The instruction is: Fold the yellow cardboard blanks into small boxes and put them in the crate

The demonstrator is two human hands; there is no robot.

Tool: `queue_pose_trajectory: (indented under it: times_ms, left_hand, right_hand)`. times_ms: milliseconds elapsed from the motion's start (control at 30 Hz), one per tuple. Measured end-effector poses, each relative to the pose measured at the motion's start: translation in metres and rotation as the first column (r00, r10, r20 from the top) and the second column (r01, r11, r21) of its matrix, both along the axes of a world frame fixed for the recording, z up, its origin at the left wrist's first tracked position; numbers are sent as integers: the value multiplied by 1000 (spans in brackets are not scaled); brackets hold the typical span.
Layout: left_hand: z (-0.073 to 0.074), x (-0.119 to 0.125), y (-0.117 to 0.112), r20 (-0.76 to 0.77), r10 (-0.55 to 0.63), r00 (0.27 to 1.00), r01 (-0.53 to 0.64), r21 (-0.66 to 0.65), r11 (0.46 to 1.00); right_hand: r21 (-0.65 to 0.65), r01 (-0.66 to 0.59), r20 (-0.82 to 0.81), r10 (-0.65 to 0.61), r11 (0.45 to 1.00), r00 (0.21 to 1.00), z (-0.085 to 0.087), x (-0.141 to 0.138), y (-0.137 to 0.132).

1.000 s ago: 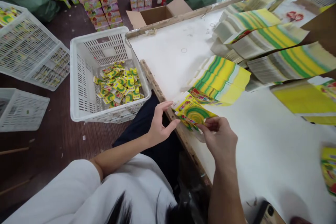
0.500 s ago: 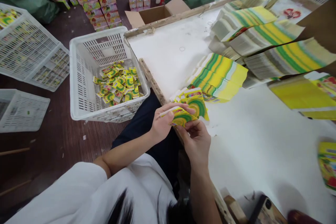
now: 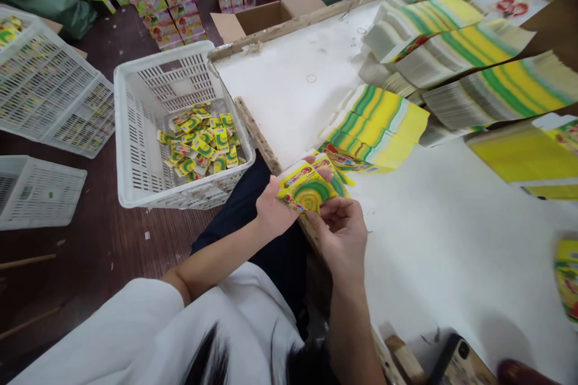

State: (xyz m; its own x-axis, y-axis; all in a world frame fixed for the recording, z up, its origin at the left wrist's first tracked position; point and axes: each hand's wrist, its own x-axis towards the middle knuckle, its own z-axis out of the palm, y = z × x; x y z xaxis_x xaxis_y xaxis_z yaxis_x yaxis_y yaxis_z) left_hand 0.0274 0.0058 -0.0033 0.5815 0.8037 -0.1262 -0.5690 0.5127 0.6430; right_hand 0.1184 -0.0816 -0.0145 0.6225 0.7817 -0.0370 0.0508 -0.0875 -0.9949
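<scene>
A small yellow-and-green printed carton [image 3: 309, 192], fairly flat, is held between my hands over the table's near edge. My left hand [image 3: 273, 212] cradles it from the left, palm up, with the fingers passing behind it. At the lower right corner, my right hand [image 3: 345, 227] pinches it between thumb and fingers. Just behind lie more similar cartons [image 3: 342, 179], partly covered by the held one and my left fingers. Beyond them a fanned stack of flat yellow-green cartons [image 3: 383, 126] rests on the white table [image 3: 419, 234].
A white plastic crate [image 3: 147, 197] with many small cartons [image 3: 203, 141] stands left of the table. More stacks of flat cartons [image 3: 487, 81] fill the table's far right. A phone [image 3: 460, 361] lies near the front. An open cardboard box [image 3: 266, 18] is behind the table.
The carton has turned so its printed face shows more fully. My left thumb has come off its front and the palm has opened underneath; my right hand stays at its corner.
</scene>
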Motion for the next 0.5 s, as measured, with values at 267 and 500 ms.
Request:
queue_pose_trajectory:
  times_ms: [267, 500]
  left_hand:
    - [-6, 18, -4, -27, 96, 995, -96, 8, 995]
    - [9, 14, -4, -87, 202, 976, -202, 13, 979]
  right_hand:
    - [65, -44, -132, 52, 997, 990, 12, -3, -2]
    - [136, -114, -59, 123, 984, 991, 17, -10, -7]
